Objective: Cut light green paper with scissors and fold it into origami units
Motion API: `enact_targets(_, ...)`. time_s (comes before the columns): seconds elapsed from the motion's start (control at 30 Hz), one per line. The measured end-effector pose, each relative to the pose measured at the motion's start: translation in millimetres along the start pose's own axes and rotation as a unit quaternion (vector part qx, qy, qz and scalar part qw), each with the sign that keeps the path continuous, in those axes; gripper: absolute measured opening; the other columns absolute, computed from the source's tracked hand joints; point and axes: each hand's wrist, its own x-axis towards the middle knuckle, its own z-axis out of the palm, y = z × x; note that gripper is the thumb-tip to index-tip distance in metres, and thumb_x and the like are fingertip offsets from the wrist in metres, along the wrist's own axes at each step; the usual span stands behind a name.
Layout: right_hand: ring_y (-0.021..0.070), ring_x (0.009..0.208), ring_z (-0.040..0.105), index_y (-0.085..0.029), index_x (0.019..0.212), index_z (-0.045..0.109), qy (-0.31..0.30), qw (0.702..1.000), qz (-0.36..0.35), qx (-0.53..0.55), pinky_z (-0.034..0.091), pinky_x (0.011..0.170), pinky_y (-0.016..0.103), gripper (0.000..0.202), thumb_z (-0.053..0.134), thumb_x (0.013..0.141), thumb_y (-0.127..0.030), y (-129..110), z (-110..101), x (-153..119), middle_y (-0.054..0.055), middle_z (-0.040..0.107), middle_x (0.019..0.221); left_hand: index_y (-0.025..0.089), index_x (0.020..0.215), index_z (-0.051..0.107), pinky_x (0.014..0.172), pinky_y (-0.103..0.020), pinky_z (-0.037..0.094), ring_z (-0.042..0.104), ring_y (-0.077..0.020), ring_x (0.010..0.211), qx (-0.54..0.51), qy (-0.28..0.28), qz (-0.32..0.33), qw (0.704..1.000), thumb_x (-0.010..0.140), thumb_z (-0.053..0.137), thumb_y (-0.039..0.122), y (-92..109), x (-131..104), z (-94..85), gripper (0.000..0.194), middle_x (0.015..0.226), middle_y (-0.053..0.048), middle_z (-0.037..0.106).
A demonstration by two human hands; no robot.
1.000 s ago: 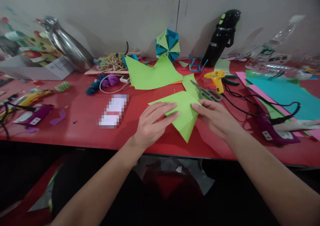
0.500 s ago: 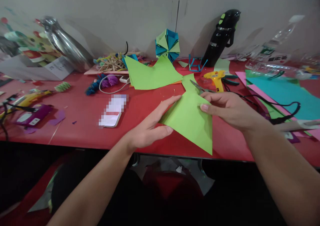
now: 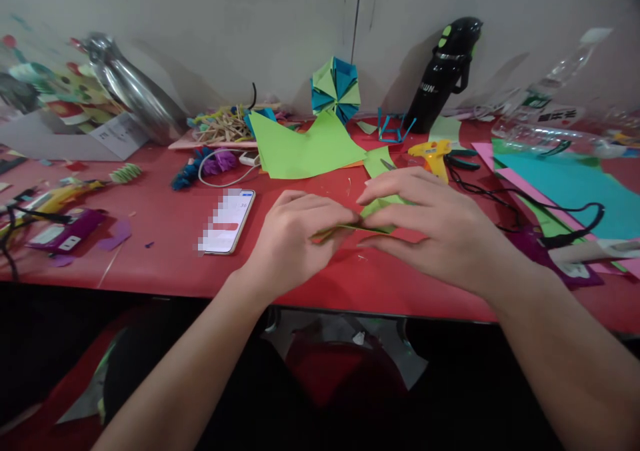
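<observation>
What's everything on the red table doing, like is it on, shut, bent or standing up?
Green paper: bent, held by left hand and right hand
Phone: face up, screen lit
Black bottle: standing, lid on
Clear bottle: standing, capped
Glue gun: lying down, heat can't be seen
Scissors: mostly hidden, can't tell

Scissors (image 3: 387,164), held green paper (image 3: 384,219) partly hidden; phone screen (image 3: 226,228) partly pixelated.
</observation>
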Motion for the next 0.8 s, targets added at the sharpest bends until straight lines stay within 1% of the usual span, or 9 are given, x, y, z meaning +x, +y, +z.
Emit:
enact_targets(0.2,0.0289,0.120,0.061,-0.026,0.119,0.067,0.064,0.997,0.019,-0.037,0.048,0.104,0.051,0.035,0.067,0.087,-0.012,15.1,16.5,-11.1,0.009,0.066,0.127,0.026,0.099,0.073,0.087,-0.038,0.045,0.073,-0.0174,0.088,0.134,0.060,0.084,0.986,0.088,0.064,0.009,-18.4,-15.1,4.1,0.022,0.103,0.001,0.080)
enact_targets(0.3,0.0286,0.114,0.063,-0.028,0.115,0.069,0.124,0.991,0.021,-0.046,0.051,0.098,0.050,0.033,0.070,0.085,-0.014,13.3,26.2,-22.3,0.010,0.066,0.124,0.028,0.104,0.073,0.094,-0.040,0.043,0.073,-0.0174,0.092,0.153,0.091,0.090,0.980,0.088,0.063,0.007,-21.2,-20.0,10.7,0.028,0.104,0.002,0.080)
enact_targets(0.37,0.0261,0.099,0.066,-0.027,0.100,0.072,0.209,0.974,0.088,-0.018,0.053,0.088,0.045,0.020,0.075,0.082,-0.020,7.5,34.2,-30.0,0.008,0.069,0.106,0.029,0.105,0.073,0.099,-0.041,0.041,0.072,-0.0176,0.093,0.164,0.115,0.082,0.976,0.088,0.063,0.007,-21.5,-21.8,15.0,0.030,0.104,0.003,0.080)
enact_targets(0.43,0.0212,0.082,0.063,-0.025,0.091,0.071,0.253,0.934,0.230,0.103,0.053,0.075,0.038,0.008,0.074,0.084,-0.028,0.9,43.3,-35.5,0.005,0.067,0.087,0.030,0.104,0.073,0.100,-0.042,0.040,0.072,-0.0181,0.092,0.180,0.141,0.079,0.970,0.087,0.064,0.007,-22.6,-22.9,18.1,0.030,0.103,0.004,0.080)
enact_targets(0.5,0.0181,0.071,0.061,-0.023,0.085,0.070,0.195,0.856,0.371,0.302,0.050,0.065,0.034,0.020,0.067,0.091,-0.041,-4.6,52.7,-37.4,0.004,0.065,0.077,0.031,0.103,0.074,0.100,-0.043,0.040,0.072,-0.0185,0.091,0.197,0.163,0.085,0.963,0.087,0.063,0.007,-24.6,-23.7,20.7,0.031,0.102,0.005,0.080)
enact_targets(0.57,0.0186,0.073,0.064,-0.020,0.082,0.072,0.120,0.747,0.441,0.483,0.050,0.063,0.032,0.037,0.061,0.093,-0.053,-8.5,62.0,-36.0,0.006,0.068,0.079,0.032,0.103,0.073,0.101,-0.043,0.038,0.071,-0.0188,0.091,0.210,0.169,0.096,0.958,0.086,0.063,0.008,-26.3,-24.5,23.8,0.031,0.102,0.006,0.080)
enact_targets(0.63,0.0173,0.075,0.064,-0.019,0.080,0.072,0.117,0.677,0.463,0.560,0.051,0.068,0.031,0.035,0.069,0.088,-0.052,-11.1,70.6,-32.9,0.006,0.069,0.079,0.032,0.101,0.073,0.105,-0.043,0.035,0.071,-0.0186,0.092,0.213,0.163,0.107,0.957,0.085,0.063,0.008,-26.5,-25.5,28.1,0.030,0.102,0.007,0.080)
enact_targets(0.7,0.0144,0.071,0.061,-0.019,0.081,0.073,0.147,0.649,0.475,0.575,0.050,0.070,0.030,0.026,0.079,0.081,-0.045,-11.5,77.6,-30.9,0.003,0.067,0.075,0.032,0.101,0.072,0.109,-0.044,0.032,0.070,-0.0190,0.096,0.211,0.149,0.108,0.960,0.083,0.063,0.007,-24.7,-26.6,32.6,0.031,0.102,0.008,0.080)
enact_targets(0.8,0.0128,0.068,0.057,-0.020,0.083,0.074,0.184,0.644,0.483,0.564,0.050,0.069,0.029,0.021,0.084,0.076,-0.038,-5.0,83.6,-32.8,0.000,0.064,0.071,0.031,0.112,0.070,0.118,-0.050,0.023,0.067,-0.0243,0.112,0.196,0.080,0.063,0.975,0.083,0.066,0.015,-19.2,-27.2,35.3,0.034,0.114,0.003,0.078)
